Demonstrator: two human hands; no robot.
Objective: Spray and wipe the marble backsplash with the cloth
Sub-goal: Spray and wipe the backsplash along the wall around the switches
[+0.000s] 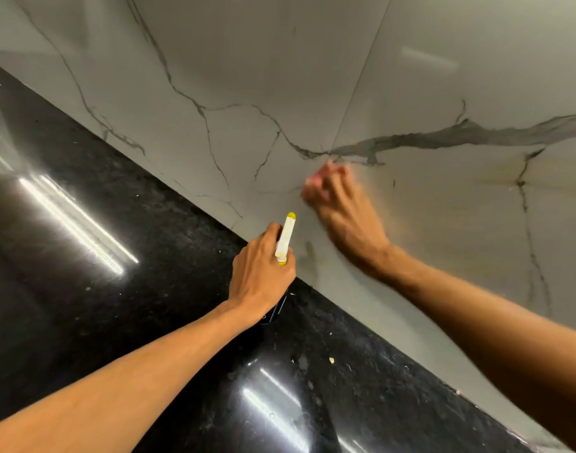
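1. Your left hand is wrapped round the neck of the bottle, fingers curled tight on it. The white spray head with its yellow tip sticks up past your knuckles and points at the wall, and a bit of dark body shows under your wrist.
2. The bottle sits right over the line where the counter meets the backsplash, very close to the marble.
3. Your right hand is up against the backsplash, above and to the right of the bottle, just under the thick grey vein. It's badly motion-blurred. The fingers look bunched, but honestly I can't tell whether it's clenched, relaxed, or gripping anything.
4. The backsplash is pale marble with thin dark veins, and a tile seam runs down to about where your right fingertips are.
5. The counter is glossy black stone with bright light streaks, dusty specks, and a small pale crumb near your right forearm.
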